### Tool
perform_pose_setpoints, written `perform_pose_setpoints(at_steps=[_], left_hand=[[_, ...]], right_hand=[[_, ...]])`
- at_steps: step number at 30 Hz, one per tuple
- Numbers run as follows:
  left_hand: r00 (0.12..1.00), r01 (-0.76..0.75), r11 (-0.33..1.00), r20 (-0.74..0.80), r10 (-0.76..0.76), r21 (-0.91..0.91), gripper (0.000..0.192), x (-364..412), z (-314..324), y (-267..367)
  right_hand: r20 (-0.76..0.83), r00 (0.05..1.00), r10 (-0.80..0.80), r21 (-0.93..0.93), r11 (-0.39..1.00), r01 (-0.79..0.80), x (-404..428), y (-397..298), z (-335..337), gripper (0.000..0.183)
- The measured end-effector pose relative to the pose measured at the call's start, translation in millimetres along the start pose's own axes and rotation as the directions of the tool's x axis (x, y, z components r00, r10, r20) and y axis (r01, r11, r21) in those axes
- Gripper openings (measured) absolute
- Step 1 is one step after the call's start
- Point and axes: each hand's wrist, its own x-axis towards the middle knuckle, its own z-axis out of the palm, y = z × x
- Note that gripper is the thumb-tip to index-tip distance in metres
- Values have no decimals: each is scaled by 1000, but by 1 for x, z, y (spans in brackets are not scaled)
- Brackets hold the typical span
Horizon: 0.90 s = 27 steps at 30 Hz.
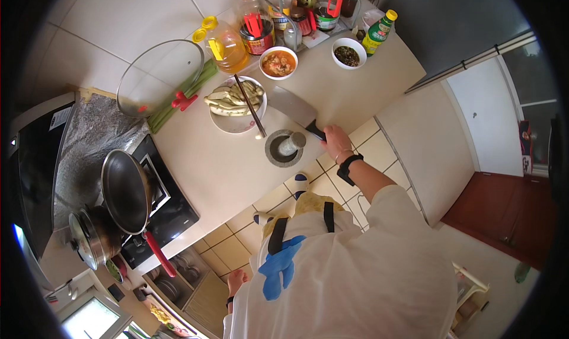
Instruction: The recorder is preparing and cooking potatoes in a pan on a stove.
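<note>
My right hand (336, 142) grips the black handle of a cleaver (294, 105), its wide blade lying low over the counter with the tip by the plate. Down at my side is my left hand (237, 280), fingers curled and its inner side hidden. Left of the cleaver, a plate (232, 124) carries peeled eggplant strips (231, 100), with a pair of chopsticks (250, 105) across them. A stone mortar (271, 152) stands near the counter's front edge, its pestle (292, 143) leaning inside. Beside the chopstick ends lies a small pale piece (259, 136), perhaps garlic.
Toward the wall stand a bowl of reddish food (278, 63), a bowl of dark sauce (346, 56), an oil jug (226, 50) and a green bottle (379, 32). A glass lid (160, 79) leans over green stalks (191, 92). The stove holds a wok (126, 190) and a pot (95, 236).
</note>
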Motion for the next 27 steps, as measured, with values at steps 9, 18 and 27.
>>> perform_pose_setpoints(at_steps=[9, 18, 27], left_hand=[[986, 14, 981, 166, 18, -191, 7, 4, 13, -6], [997, -38, 991, -68, 29, -128, 11, 0, 36, -7], [993, 114, 965, 13, -114, -236, 11, -19, 34, -78]], right_hand=[[-36, 973, 227, -20, 974, -228, 13, 29, -14, 29], [27, 953, 302, 70, 950, -303, 29, 36, -21, 33], [-150, 973, 175, 499, 863, -78, -69, 36, -19, 29]])
